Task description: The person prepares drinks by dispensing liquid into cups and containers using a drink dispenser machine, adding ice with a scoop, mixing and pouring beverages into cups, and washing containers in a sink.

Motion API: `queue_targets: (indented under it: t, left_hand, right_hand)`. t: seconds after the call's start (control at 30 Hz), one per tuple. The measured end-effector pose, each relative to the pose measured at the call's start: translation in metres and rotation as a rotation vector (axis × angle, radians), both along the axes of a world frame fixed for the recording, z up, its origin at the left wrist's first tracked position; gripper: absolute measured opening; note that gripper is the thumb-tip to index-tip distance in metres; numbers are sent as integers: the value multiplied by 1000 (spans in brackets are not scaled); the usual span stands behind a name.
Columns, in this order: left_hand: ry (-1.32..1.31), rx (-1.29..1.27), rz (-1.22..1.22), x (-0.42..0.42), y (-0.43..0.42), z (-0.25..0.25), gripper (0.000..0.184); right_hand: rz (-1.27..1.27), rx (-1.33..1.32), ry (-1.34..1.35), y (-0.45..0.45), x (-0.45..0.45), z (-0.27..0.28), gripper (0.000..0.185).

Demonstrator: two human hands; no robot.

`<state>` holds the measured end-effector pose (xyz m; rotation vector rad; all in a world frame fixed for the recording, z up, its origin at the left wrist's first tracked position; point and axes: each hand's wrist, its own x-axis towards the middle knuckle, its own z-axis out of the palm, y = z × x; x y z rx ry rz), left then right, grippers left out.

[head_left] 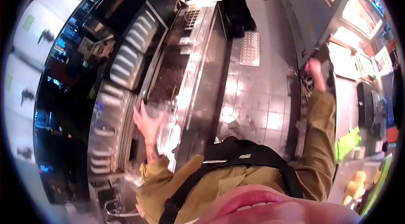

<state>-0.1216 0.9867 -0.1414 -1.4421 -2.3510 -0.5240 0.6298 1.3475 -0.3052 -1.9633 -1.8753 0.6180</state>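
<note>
My left hand (148, 126) is over the steel counter (192, 80), fingers and thumb spread apart. Beside it is a shiny, clear-looking item (168, 137), blurred by glare; I see no firm grip on it. My right hand (313, 68) reaches far out to the right, its fingers curled in. It is above a dark, drawer-like recess (304, 97) under the right-hand worktop. A dark looped object (309, 83) lies in that recess, just below the hand. Whatever the curled fingers hold, if anything, is too blurred to make out.
Light-handled containers (125, 63) line the rack on the left. Another person (236, 4) stands at the counter's far end. A pale perforated panel (249, 49) lies on the tiled floor (253, 97). Bright green material (348, 144) and yellowish rounded items (355, 187) are at right.
</note>
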Motion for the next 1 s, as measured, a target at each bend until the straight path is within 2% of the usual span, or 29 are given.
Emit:
queue_targets:
  t: [0.03, 0.07, 0.1, 0.17, 0.23, 0.27, 0.3, 0.37, 0.43, 0.53, 0.63, 0.67, 0.73, 0.77, 0.8, 0.83, 0.9, 1.0]
  left_hand:
    - [-144, -60, 5, -19, 9, -16, 100]
    - [-234, -237, 122, -12, 19, -1, 97]
    - [-135, -174, 14, -29, 25, -9, 92]
    - [-272, -231, 240, -38, 26, -16, 89]
    - [-307, -349, 458, -30, 29, -16, 94]
    - [-393, -364, 503, -28, 31, -11, 97]
    - [-380, -340, 550, -26, 28, -19, 96]
    - [-456, -294, 631, -15, 38, -3, 96]
    - [-467, -286, 673, -16, 45, -9, 97]
    - [-388, -165, 582, -17, 48, -16, 93]
    - [-473, -198, 773, -3, 63, 5, 87]
    - [-488, -216, 797, -4, 62, 8, 86]
    - [-529, -244, 832, -1, 57, 4, 86]
    - [-532, -239, 818, 1, 60, 8, 87]
    - [-515, -262, 808, 0, 60, 8, 90]
    - [-498, -284, 791, -4, 57, 4, 94]
    - [-513, -284, 840, 5, 63, 7, 101]
    - [-519, -276, 923, 3, 84, 22, 110]
  right_hand:
    - [-184, 103, 197, 49, -49, 86, 25]
    - [-343, 581, 131, 93, -97, 127, 30]
    - [-272, 738, 239, 110, -147, 181, 27]
    - [-8, 852, 540, 142, -233, 228, 15]
    - [216, 614, 830, 175, -303, 214, 5]
    - [236, 486, 871, 192, -345, 209, 3]
    - [288, 457, 801, 221, -381, 195, 2]
    - [481, 429, 877, 269, -462, 198, 12]
    - [605, 537, 712, 320, -535, 227, 29]
    - [862, 594, 867, 367, -626, 290, 54]
    - [935, 695, 1006, 404, -693, 307, 73]
    - [944, 641, 979, 412, -705, 311, 79]
    - [959, 720, 981, 424, -723, 308, 82]
    - [929, 648, 898, 420, -718, 311, 79]
    - [976, 685, 933, 427, -717, 300, 78]
    - [1004, 741, 1121, 430, -714, 289, 73]
    - [1028, 662, 1253, 430, -692, 276, 61]
    - [968, 607, 1165, 444, -663, 248, 60]
